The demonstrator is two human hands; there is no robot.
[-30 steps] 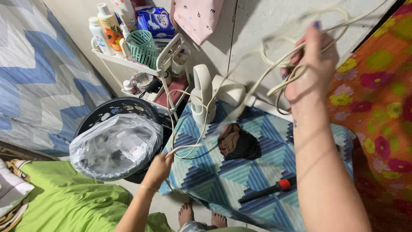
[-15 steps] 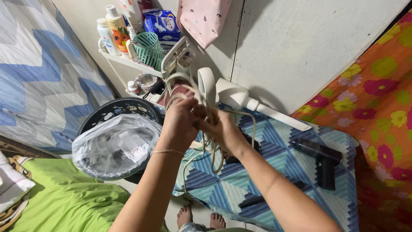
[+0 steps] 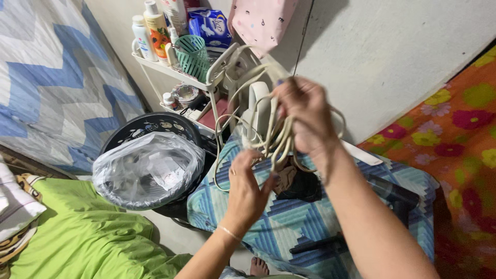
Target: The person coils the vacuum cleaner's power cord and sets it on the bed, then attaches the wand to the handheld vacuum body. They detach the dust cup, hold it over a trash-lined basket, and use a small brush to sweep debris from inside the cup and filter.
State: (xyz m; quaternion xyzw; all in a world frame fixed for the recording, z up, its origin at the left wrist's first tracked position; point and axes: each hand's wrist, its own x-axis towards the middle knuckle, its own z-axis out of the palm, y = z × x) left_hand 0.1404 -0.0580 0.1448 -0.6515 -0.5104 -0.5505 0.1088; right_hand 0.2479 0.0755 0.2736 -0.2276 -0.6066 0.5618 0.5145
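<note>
A blue patterned ironing board (image 3: 289,217) carries a white iron (image 3: 257,111) and dark crumpled cloth (image 3: 299,183).

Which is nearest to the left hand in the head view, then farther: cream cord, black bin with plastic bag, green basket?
1. Cream cord: touching the left hand, just above it.
2. Black bin with plastic bag: to its left.
3. Green basket: up on the white shelf.

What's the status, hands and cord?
Right hand gripping looped cream cord. Left hand open beneath, touching loops. White iron close behind the cord.
</note>
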